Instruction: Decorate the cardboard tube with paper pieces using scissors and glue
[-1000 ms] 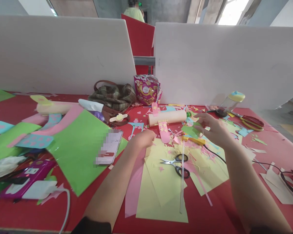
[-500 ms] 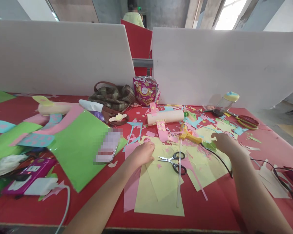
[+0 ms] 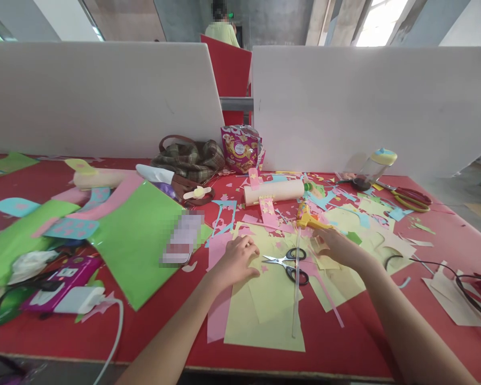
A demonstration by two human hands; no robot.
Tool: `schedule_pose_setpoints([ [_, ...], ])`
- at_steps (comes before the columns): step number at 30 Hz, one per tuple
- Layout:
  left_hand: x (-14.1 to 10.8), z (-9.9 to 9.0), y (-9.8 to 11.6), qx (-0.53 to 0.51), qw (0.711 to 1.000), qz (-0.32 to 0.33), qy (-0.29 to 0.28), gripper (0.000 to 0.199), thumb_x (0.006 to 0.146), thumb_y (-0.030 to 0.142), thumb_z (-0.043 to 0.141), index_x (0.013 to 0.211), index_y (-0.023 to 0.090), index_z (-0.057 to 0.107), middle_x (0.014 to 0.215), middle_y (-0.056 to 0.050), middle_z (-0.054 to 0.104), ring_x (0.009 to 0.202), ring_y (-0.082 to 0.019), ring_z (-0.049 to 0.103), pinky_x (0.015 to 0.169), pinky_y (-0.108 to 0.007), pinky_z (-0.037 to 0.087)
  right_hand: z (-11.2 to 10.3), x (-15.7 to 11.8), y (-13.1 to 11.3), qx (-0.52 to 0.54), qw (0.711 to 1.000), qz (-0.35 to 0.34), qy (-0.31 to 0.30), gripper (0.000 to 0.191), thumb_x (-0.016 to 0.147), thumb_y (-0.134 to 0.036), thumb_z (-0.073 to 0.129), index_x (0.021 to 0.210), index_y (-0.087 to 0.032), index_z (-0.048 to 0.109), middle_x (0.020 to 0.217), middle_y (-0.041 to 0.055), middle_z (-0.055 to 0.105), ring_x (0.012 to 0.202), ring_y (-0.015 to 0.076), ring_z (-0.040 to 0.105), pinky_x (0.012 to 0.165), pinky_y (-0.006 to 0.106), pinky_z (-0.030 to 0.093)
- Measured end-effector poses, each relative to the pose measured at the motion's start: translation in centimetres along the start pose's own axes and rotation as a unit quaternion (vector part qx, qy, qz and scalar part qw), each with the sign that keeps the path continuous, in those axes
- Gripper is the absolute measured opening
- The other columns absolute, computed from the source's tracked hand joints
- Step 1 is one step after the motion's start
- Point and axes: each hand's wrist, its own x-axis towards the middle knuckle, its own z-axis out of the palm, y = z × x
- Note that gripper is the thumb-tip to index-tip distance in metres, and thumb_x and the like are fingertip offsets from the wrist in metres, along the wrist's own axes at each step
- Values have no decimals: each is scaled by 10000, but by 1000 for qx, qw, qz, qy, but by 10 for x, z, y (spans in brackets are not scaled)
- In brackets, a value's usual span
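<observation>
My left hand rests over the pale yellow paper, its fingers loosely bent and the thumb apart, holding nothing. Black-handled scissors lie on the paper to its right, blades slightly apart and pointing toward the hand. My right hand is closed at the handle of a yellow hot glue gun; its fingertips are partly hidden. From the gun a long clear glue stick extends toward me, across the scissors' handles. Behind them lies a cream paper tube with pink star-patterned strips.
Left are a green sheet, a phone and a purple box with a white charger. A plaid bag and a snack bag stand at the back. Right are a jar, red-and-yellow-handled tools and a black cable.
My right hand has moved left and come onto the glue gun's handle. My left hand's fingers have spread a little. The camera view has shifted slightly.
</observation>
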Motion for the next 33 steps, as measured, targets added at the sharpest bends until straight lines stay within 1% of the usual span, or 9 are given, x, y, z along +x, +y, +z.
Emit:
schedule_pose_setpoints([
  [4, -2, 6, 5, -3, 999, 28, 15, 221, 646, 310, 623, 834, 215, 555, 944, -14, 479, 951, -199, 426, 842, -349, 310, 3, 1, 4, 4, 1000, 2, -9, 177, 660, -177, 552, 836, -168, 553, 914, 115, 588, 907, 277, 520, 744, 378, 391],
  [9, -2, 12, 9, -2, 999, 41, 25, 121, 740, 304, 524, 774, 195, 566, 893, -20, 486, 899, -184, 449, 823, -354, 325, 5, 0, 4, 16, 1000, -5, -7, 255, 681, -146, 509, 933, -178, 521, 1038, 115, 545, 999, 265, 477, 801, 368, 363],
  [15, -2, 16, 12, -3, 999, 44, 24, 114, 767, 274, 490, 753, 186, 560, 880, -29, 499, 880, -189, 448, 785, -351, 340, 7, 2, 5, 28, 999, 6, -16, 164, 664, -120, 506, 813, -174, 546, 854, 91, 596, 811, 239, 558, 674, 331, 413],
  [19, -3, 18, 12, -8, 999, 38, 22, 106, 764, 260, 496, 733, 181, 560, 869, -33, 501, 880, -194, 446, 773, -348, 341, 7, 2, 5, 22, 1000, 11, -1, 101, 645, -128, 529, 732, -175, 550, 814, 80, 598, 796, 233, 559, 669, 323, 414],
  [21, -3, 18, 13, -12, 999, 34, 22, 95, 757, 243, 503, 719, 178, 561, 867, -35, 501, 881, -195, 446, 771, -347, 341, 5, 0, 4, 18, 1000, 14, 15, 118, 642, -131, 532, 748, -180, 547, 806, 73, 600, 782, 232, 561, 646, 317, 417],
  [26, -3, 17, 15, -25, 999, 24, 24, 69, 733, 201, 517, 692, 168, 561, 856, -38, 506, 863, -194, 458, 773, -356, 343, -10, -6, -5, 7, 996, 32, 87, 179, 702, -100, 430, 830, -186, 519, 699, 57, 597, 585, 199, 561, 496, 284, 400],
  [27, -3, 17, 15, -29, 999, 23, 25, 68, 730, 195, 516, 686, 166, 559, 850, -37, 507, 856, -193, 462, 773, -358, 345, -14, -7, -8, 5, 994, 32, 107, 184, 716, -100, 411, 839, -190, 514, 691, 55, 596, 583, 201, 559, 506, 291, 400],
  [30, -3, 16, 15, -42, 998, 21, 30, 57, 714, 185, 520, 671, 166, 551, 841, -30, 508, 845, -188, 473, 773, -360, 352, -22, -8, -22, 5, 985, 24, 173, 245, 759, -93, 343, 929, -191, 489, 818, 85, 604, 693, 222, 569, 634, 344, 412],
  [33, -3, 14, 15, -58, 997, 20, 39, 41, 702, 178, 523, 665, 171, 540, 828, -18, 510, 833, -174, 487, 787, -352, 359, -20, -6, -38, 22, 978, 4, 209, 318, 787, -113, 311, 1074, -199, 419, 896, 94, 601, 755, 224, 569, 639, 330, 428],
])
